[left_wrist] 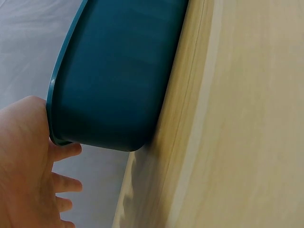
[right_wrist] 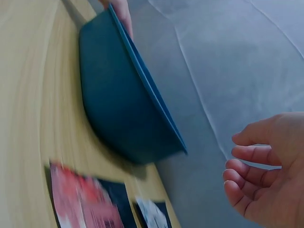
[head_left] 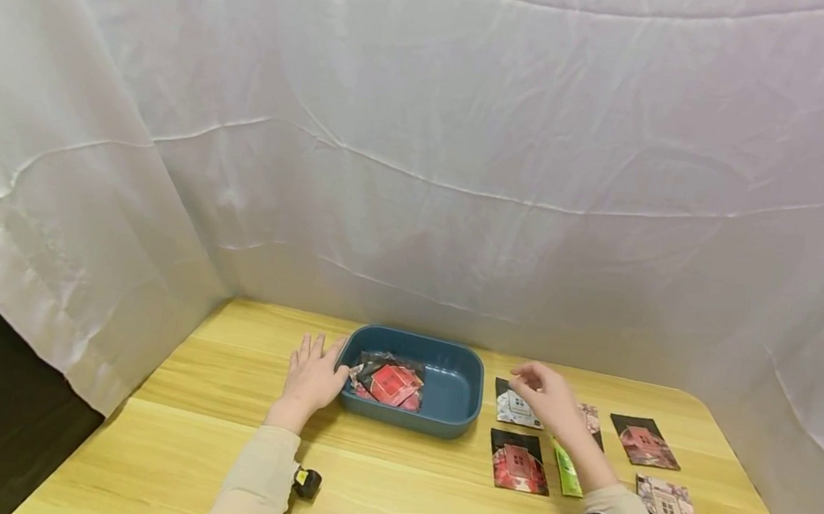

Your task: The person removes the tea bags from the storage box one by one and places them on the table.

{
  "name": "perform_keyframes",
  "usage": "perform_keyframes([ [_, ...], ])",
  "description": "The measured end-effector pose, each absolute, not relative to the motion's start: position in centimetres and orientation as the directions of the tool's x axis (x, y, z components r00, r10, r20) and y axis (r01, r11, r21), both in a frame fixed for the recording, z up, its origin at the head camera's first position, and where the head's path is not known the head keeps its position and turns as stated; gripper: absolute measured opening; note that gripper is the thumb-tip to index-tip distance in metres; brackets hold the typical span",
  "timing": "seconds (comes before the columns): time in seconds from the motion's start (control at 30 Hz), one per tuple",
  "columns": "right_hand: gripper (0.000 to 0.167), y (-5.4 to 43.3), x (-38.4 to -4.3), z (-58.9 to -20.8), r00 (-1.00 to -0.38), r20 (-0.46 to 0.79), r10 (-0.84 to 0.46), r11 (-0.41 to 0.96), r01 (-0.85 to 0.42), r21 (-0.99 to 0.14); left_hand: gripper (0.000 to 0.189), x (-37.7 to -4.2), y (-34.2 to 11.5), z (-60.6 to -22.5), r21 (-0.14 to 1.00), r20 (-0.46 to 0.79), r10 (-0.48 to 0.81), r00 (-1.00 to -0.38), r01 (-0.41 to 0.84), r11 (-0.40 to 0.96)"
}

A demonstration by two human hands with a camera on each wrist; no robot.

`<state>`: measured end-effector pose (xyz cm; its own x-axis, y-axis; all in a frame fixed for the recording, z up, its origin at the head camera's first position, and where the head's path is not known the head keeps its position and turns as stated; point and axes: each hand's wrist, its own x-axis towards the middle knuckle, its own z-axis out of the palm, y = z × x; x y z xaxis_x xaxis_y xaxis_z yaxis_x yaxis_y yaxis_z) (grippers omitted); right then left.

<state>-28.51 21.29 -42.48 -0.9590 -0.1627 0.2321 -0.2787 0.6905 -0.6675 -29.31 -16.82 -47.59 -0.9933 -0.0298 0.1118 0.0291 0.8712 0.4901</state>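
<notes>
A blue plastic bin (head_left: 452, 394) stands on the wooden table with several flat packets inside, a red one (head_left: 393, 384) uppermost. My left hand (head_left: 312, 376) touches the left end of its rim, fingers straight and spread. In the left wrist view the hand (left_wrist: 23, 166) meets the rim's corner from outside. Over the packets right of the bin hovers my right hand (head_left: 546, 398), loosely curled and holding nothing. Beneath it lie a black-and-white packet (head_left: 514, 405) and a green packet (head_left: 567, 472), the latter partly covered by the forearm.
Nearer me lies a red-and-black packet (head_left: 520, 463). Farther right are a dark pink packet (head_left: 645, 442) and a pale pink one (head_left: 670, 512). Grey-white cloth (head_left: 414, 232) hangs behind the table (head_left: 387, 489) and along both sides.
</notes>
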Motion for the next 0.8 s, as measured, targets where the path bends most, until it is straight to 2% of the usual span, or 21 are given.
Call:
perform_keyframes([
  [0.5, 0.018, 13.3, -30.0, -42.5, -0.928, 0.243, -0.283, 0.647, -0.372, -0.666, 0.058, -29.3, -16.8, -47.6, 0.487, 0.115, -0.029, -0.993, 0.03, 0.873],
  [0.8, 0.023, 10.2, -30.8, -43.2, -0.922, 0.116, -0.37, 0.643, -0.344, -0.685, 0.059, -29.3, -16.8, -47.4, 0.496, 0.108, -0.03, -0.994, 0.027, 0.868],
])
